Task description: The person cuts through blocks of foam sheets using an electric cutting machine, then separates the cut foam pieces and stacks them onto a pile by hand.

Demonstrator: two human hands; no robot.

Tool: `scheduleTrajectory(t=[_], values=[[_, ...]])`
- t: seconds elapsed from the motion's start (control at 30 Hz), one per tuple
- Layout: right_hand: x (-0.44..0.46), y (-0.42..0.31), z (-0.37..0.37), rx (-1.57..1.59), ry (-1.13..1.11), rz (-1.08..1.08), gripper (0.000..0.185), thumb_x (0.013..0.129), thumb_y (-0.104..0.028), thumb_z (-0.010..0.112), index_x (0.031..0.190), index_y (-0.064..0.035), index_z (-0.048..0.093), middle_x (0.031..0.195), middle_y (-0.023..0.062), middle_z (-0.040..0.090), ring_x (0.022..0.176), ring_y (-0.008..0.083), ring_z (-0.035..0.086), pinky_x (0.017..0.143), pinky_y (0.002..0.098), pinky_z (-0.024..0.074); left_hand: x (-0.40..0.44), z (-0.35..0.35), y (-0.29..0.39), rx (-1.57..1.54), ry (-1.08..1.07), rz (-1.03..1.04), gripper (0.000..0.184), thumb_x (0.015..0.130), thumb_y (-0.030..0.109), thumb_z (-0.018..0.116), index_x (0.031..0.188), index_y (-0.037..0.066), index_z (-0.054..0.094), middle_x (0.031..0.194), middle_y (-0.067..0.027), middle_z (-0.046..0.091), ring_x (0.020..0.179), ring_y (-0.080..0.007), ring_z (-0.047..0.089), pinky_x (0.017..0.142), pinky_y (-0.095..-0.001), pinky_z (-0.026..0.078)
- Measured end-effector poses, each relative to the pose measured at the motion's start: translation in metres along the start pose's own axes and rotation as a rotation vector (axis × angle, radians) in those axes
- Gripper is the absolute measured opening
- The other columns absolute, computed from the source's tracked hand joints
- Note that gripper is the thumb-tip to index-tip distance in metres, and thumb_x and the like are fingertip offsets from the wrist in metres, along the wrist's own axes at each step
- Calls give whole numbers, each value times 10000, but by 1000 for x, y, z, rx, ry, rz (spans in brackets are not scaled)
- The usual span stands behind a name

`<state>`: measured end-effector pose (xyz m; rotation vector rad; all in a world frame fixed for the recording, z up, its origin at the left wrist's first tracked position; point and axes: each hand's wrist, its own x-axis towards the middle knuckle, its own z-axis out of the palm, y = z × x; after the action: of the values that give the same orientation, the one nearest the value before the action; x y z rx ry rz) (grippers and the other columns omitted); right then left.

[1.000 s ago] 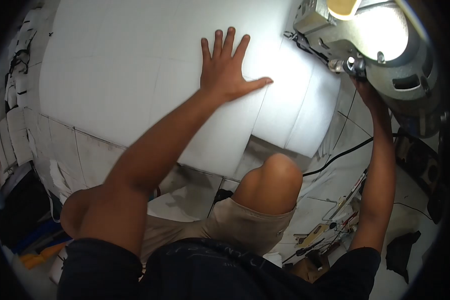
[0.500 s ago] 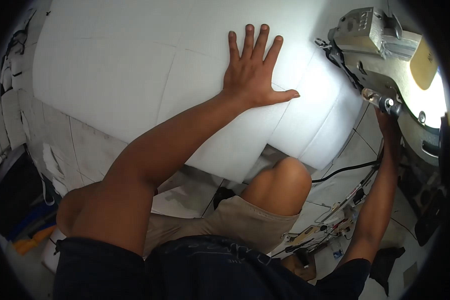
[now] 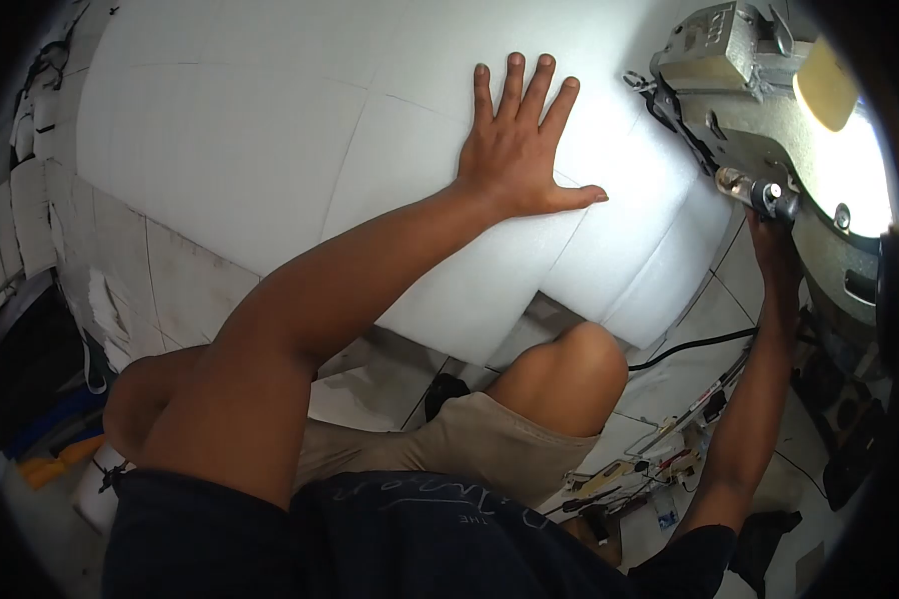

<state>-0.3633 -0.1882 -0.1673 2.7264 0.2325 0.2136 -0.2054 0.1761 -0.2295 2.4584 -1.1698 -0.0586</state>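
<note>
My left hand (image 3: 514, 150) lies flat with its fingers spread on a stack of white foam sheets (image 3: 250, 130) marked with thin lines. At the upper right stands a large metal cutting machine (image 3: 719, 50) with a lit lamp. My right hand (image 3: 769, 235) reaches up to the machine, just under a small cylindrical fitting (image 3: 749, 190). The machine hides its fingers, so what they grip cannot be made out. The machine's front end is over the foam's right edge.
A black cable (image 3: 694, 346) runs over the tiled floor to the machine. Assorted tools (image 3: 619, 484) lie at the lower right. Dark, blue and orange cloths (image 3: 45, 399) are at the left. My bent knee (image 3: 579, 374) is beside the foam's front edge.
In the view, my left hand and the machine have shifted to the right relative to a second ago, as has the foam's right edge. The left hand stays flat and spread.
</note>
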Motion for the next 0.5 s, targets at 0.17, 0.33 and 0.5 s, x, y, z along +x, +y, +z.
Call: scheduleTrajectory(t=[0.17, 0.33, 0.5], values=[[2, 2, 11, 16, 42, -7, 367, 937, -345, 587, 1138, -38, 565, 1032, 182, 627, 970, 365, 609, 852, 431, 486, 0, 0, 1, 2, -2, 0, 1170, 649, 839, 551, 1459, 30, 310, 1504, -283, 217, 1408, -491, 109, 1085, -687, 24], [18, -8, -12, 34, -1, 50, 461, 911, -335, 632, 1231, -21, 524, 1134, 184, 615, 1056, 334, 605, 925, 410, 474, 3, 2, 1, 21, 34, 11, 1175, 639, 839, 564, 1453, 28, 317, 1501, -281, 225, 1411, -483, 112, 1090, -681, 33], [15, -4, -5, -101, -64, -11, 538, 887, -331, 660, 1312, -52, 485, 1239, 161, 579, 1153, 308, 561, 983, 419, 443, 1, 2, 2, 48, 24, 16, 1185, 640, 838, 565, 1457, 21, 303, 1504, -279, 219, 1414, -480, 102, 1090, -681, 30]])
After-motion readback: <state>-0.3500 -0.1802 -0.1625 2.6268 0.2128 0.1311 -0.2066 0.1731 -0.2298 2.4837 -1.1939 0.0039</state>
